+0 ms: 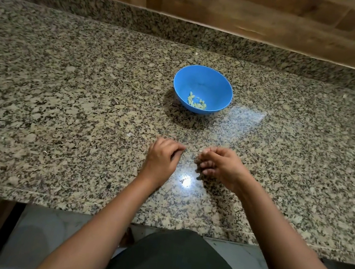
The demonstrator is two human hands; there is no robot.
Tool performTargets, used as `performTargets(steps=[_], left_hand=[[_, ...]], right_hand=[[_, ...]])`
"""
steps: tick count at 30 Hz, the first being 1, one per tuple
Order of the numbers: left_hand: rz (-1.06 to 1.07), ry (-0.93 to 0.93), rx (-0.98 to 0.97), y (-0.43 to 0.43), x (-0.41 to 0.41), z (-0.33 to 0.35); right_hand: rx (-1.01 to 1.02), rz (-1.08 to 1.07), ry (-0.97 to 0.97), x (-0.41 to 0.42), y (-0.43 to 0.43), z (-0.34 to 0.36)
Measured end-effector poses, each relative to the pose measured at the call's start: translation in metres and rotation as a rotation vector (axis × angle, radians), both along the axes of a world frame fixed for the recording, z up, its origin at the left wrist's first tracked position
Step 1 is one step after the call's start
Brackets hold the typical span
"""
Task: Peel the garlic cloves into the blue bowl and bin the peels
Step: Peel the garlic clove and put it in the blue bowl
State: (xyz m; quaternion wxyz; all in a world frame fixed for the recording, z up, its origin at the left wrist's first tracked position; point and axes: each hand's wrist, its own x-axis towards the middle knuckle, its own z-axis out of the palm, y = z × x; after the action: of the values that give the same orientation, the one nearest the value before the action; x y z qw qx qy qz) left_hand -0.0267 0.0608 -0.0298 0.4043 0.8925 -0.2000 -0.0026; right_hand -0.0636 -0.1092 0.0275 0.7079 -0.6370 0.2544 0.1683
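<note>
**Counter** (66, 79): speckled granite, carrying everything listed below. No bin is showing in view.

**Blue bowl** (201, 81): standing upright mid-counter, well beyond both hands.

**Left hand** (162, 157): resting knuckles-up near the front edge, fingers curling under. Whether it is pinching anything cannot be told.

**Right hand** (220, 164): hovering near the left hand and not touching it, fingers curling inward and blurring. Whether it is holding anything cannot be told.

**Garlic cloves** (196, 103): a small pale heap, seemingly peeled, lying against the bowl's near wall.

**Peel scraps** (129, 134): a few pale flecks lying on the stone around the left hand, hard to pick out against the speckle.

**Step, as judged:** peeling is looking finished and the person is probably gathering skins. Papery skins are light, so sweeping them with flat fingertips into one pile is advisable, then closing a hand fully round them before carrying them off.
</note>
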Motion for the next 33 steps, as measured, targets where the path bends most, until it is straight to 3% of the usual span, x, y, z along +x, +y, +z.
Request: performTargets(steps=[8,19,22,24,26,30,33], left_hand=[[-0.06,0.301,-0.295,-0.012,0.001,0.024],[-0.002,0.354,-0.458,-0.022,0.0,0.02],[-0.005,0.303,-0.408,-0.021,0.001,0.021],[-0.024,0.241,-0.301,-0.018,0.003,0.017],[-0.059,0.121,-0.105,-0.013,0.007,0.008],[-0.099,-0.044,0.138,-0.009,0.007,-0.004],[-0.086,-0.101,0.147,-0.009,0.006,-0.005]], right_hand=[[0.112,-0.045,-0.037,-0.004,0.011,0.004],[0.125,-0.084,-0.1,-0.004,0.013,0.002],[0.078,-0.132,-0.125,-0.004,0.015,0.0],[-0.056,-0.149,-0.114,-0.004,0.012,0.001],[-0.343,-0.051,-0.082,-0.002,0.006,0.003],[-1.146,0.477,-0.102,0.01,0.005,0.012],[-1.462,0.795,-0.226,0.02,0.014,0.013]])
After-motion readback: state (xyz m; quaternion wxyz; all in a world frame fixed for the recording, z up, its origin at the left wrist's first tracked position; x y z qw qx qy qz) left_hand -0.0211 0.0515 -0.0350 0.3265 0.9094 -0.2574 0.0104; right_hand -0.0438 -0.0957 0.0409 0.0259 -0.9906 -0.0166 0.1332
